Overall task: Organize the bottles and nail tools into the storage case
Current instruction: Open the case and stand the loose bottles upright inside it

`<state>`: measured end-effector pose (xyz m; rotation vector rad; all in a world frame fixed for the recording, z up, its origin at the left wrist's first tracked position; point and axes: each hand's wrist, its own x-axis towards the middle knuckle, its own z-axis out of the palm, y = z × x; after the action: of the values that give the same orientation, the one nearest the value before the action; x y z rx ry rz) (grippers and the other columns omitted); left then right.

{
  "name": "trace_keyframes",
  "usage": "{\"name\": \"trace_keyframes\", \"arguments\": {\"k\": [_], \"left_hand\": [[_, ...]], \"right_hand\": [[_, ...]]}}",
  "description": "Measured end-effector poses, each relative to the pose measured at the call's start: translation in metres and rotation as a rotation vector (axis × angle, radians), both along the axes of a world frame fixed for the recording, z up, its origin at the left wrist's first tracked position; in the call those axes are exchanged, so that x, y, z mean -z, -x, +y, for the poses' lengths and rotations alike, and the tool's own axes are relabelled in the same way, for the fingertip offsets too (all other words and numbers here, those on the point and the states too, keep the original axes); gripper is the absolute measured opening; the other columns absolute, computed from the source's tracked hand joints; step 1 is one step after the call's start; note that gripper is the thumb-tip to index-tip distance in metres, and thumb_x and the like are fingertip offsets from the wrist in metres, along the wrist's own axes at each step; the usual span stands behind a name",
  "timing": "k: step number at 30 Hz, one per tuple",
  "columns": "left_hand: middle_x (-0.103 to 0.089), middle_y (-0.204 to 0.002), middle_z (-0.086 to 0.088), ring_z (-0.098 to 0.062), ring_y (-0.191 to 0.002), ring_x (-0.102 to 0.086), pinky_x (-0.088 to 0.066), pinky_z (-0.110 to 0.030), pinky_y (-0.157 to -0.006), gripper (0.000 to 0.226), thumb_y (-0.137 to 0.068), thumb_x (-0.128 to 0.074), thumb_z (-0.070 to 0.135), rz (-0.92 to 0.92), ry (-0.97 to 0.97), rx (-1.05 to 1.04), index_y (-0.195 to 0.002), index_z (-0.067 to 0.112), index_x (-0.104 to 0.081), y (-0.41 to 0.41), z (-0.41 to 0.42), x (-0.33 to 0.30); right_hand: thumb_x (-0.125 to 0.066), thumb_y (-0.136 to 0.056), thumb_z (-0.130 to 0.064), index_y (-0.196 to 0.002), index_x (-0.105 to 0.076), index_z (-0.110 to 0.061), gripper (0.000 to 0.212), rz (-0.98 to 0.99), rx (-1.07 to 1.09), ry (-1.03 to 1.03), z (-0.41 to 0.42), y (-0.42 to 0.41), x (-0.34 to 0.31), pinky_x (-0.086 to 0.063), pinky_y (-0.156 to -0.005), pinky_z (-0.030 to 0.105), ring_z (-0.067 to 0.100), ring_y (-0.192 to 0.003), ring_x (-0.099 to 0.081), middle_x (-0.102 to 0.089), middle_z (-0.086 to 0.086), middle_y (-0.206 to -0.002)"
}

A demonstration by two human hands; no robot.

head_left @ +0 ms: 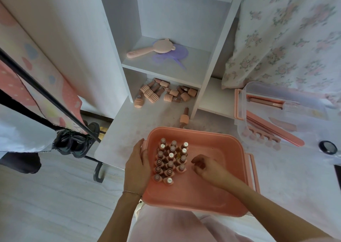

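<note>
A pink storage case (217, 192) sits on the white desk in front of me. Several nail polish bottles (170, 161) stand upright in rows in its left half. My left hand (137, 165) rests on the case's left rim, beside the bottles. My right hand (207, 166) hovers inside the case just right of the rows, fingers curled, with nothing seen in it. More bottles (164, 93) lie in a heap in the lowest shelf opening, and one bottle (184, 117) lies alone on the desk behind the case.
A clear lidded tray (276, 116) with nail files and pink toe separators stands at the right. A pink hand mirror (155, 48) and a purple one lie on the shelf above. A small round black compact (329, 147) sits far right. A black rack leg stands left.
</note>
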<state>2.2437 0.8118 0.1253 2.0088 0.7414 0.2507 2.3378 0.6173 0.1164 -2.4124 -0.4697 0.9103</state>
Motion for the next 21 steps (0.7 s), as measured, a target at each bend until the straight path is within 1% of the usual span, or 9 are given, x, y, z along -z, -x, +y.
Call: {"name": "trace_keyframes", "arguments": {"k": [3, 5, 7, 9, 11, 13, 17, 18, 21], "left_hand": [[-0.054, -0.128, -0.004, -0.021, -0.111, -0.052, -0.035, -0.024, -0.088, 0.035, -0.097, -0.037, 0.02, 0.012, -0.006, 0.021, -0.132, 0.016, -0.042, 0.003, 0.003, -0.001], [-0.055, -0.122, -0.001, -0.013, -0.102, -0.051, -0.035, -0.024, -0.085, 0.035, -0.097, -0.037, 0.02, 0.011, -0.001, 0.046, -0.132, 0.016, -0.042, 0.003, 0.006, -0.001], [-0.054, -0.113, 0.005, -0.009, -0.095, -0.048, -0.036, -0.023, -0.081, 0.033, -0.097, -0.038, 0.021, 0.016, -0.002, 0.077, -0.13, 0.018, -0.043, 0.002, 0.01, -0.004], [-0.052, -0.105, 0.012, -0.004, -0.087, -0.05, -0.038, -0.018, -0.072, 0.027, -0.096, -0.039, 0.025, 0.031, 0.022, 0.105, -0.123, 0.026, -0.044, 0.003, 0.014, -0.006], [-0.052, -0.098, 0.021, 0.003, -0.083, -0.052, -0.037, -0.01, -0.066, 0.02, -0.095, -0.042, 0.028, 0.049, 0.076, 0.129, -0.113, 0.036, -0.042, 0.004, 0.02, -0.009], [-0.053, -0.096, 0.024, 0.004, -0.086, -0.055, -0.04, -0.008, -0.065, 0.02, -0.093, -0.048, 0.027, 0.074, 0.138, 0.15, -0.109, 0.038, -0.043, 0.003, 0.029, -0.011], [-0.062, -0.098, 0.015, -0.003, -0.09, -0.06, -0.046, -0.009, -0.07, 0.016, -0.089, -0.056, 0.026, 0.141, 0.186, 0.242, -0.103, 0.034, -0.053, -0.006, 0.052, -0.013], [-0.063, -0.096, 0.014, -0.002, -0.089, -0.06, -0.045, -0.007, -0.069, 0.013, -0.089, -0.056, 0.025, 0.148, 0.174, 0.256, -0.099, 0.033, -0.055, -0.01, 0.058, -0.014], [-0.065, -0.094, 0.012, 0.0, -0.087, -0.059, -0.04, 0.0, -0.068, 0.01, -0.09, -0.055, 0.022, 0.158, 0.154, 0.247, -0.096, 0.03, -0.059, -0.026, 0.076, -0.01]], "right_hand": [[-0.052, -0.091, -0.022, -0.108, -0.062, -0.013, 0.022, -0.114, 0.03, -0.094, 0.003, -0.009, -0.023, -0.046, -0.08, 0.021, 0.01, -0.09, -0.059, -0.065, -0.001, -0.101], [-0.052, -0.091, -0.019, -0.102, -0.064, -0.014, 0.017, -0.209, 0.095, -0.198, 0.007, -0.018, -0.037, -0.045, -0.073, 0.01, 0.006, -0.082, -0.059, -0.064, -0.008, -0.092], [-0.052, -0.091, -0.015, -0.1, -0.064, -0.015, 0.015, -0.267, 0.159, -0.296, 0.013, -0.027, -0.047, -0.043, -0.068, 0.004, 0.002, -0.078, -0.058, -0.062, -0.011, -0.084], [-0.05, -0.091, -0.014, -0.101, -0.062, -0.016, 0.016, -0.307, 0.193, -0.335, 0.022, -0.036, -0.053, -0.042, -0.067, 0.004, 0.0, -0.079, -0.057, -0.061, -0.012, -0.084], [-0.049, -0.091, -0.014, -0.104, -0.062, -0.016, 0.019, -0.344, 0.216, -0.347, 0.035, -0.046, -0.054, -0.041, -0.066, 0.008, 0.004, -0.082, -0.057, -0.061, -0.01, -0.09], [-0.048, -0.091, -0.014, -0.107, -0.061, -0.014, 0.021, -0.357, 0.229, -0.308, 0.049, -0.059, -0.049, -0.039, -0.065, 0.013, 0.006, -0.081, -0.055, -0.061, -0.007, -0.094], [-0.047, -0.091, -0.018, -0.103, -0.061, -0.017, 0.018, -0.328, 0.193, -0.176, 0.072, -0.084, -0.036, -0.035, -0.054, 0.009, -0.004, -0.066, -0.05, -0.055, -0.011, -0.085], [-0.047, -0.091, -0.017, -0.103, -0.061, -0.015, 0.018, -0.298, 0.166, -0.137, 0.076, -0.09, -0.033, -0.037, -0.055, 0.011, -0.002, -0.069, -0.053, -0.057, -0.009, -0.088], [-0.049, -0.09, -0.014, -0.105, -0.061, -0.007, 0.021, -0.164, 0.107, 0.01, 0.085, -0.109, -0.019, -0.035, -0.066, 0.012, 0.021, -0.095, -0.06, -0.066, 0.007, -0.105]]}}
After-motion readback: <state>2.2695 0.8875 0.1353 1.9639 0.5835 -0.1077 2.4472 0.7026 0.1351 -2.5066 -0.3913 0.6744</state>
